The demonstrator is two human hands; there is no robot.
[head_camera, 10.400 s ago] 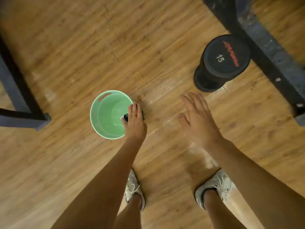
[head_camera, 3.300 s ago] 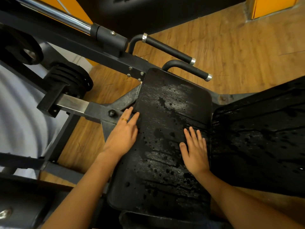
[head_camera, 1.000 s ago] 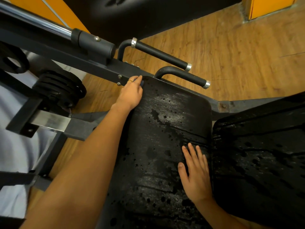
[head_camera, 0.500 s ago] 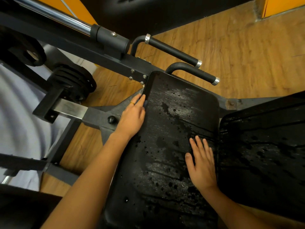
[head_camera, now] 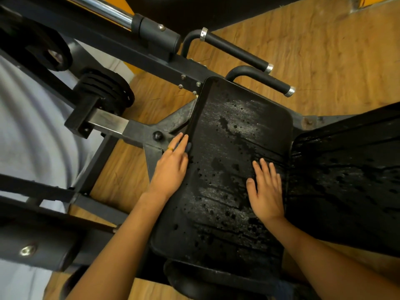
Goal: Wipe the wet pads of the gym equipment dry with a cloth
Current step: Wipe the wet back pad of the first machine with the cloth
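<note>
A stack of black weight plates point(head_camera: 104, 89) sits on the steel frame point(head_camera: 138, 133) off the seat pad's left edge, above the wooden floor point(head_camera: 324, 50). The left hand point(head_camera: 173, 167) lies flat on the left edge of the seat pad point(head_camera: 227, 131), with its fingers straight and close together and a ring point(head_camera: 170, 149) on one of them. A sliver of dark cloth point(head_camera: 189, 146) shows beside the fingertips, pressed under the hand; the rest of it is hidden. The pad's black surface is dotted and streaked with water. Two black handles point(head_camera: 259, 80) stand off its far edge. The right hand point(head_camera: 267, 191) rests palm down near the pad's right edge, fingers straight, holding nothing. Just beside that edge, the second pad point(head_camera: 346, 180) is wet as well.
</note>
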